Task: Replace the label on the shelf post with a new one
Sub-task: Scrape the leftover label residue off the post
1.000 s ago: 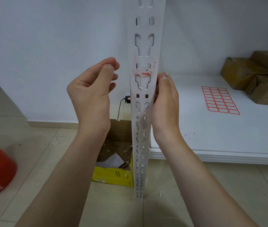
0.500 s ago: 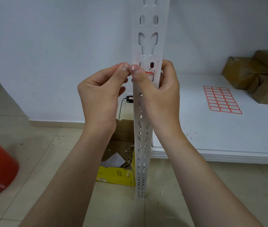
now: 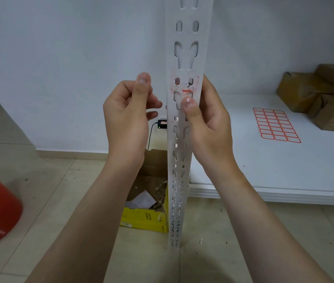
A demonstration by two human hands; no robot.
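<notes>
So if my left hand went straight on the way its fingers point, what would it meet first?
Probably the shelf post: fingers of the left hand point right at its left edge, with only a small gap between. Depth is unclear from one view.

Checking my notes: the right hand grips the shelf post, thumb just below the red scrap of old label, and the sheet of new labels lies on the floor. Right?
No. The head view shows the sheet of new labels on the white shelf, not the floor. The right hand does grip the shelf post, thumb just below the red scrap.
</notes>
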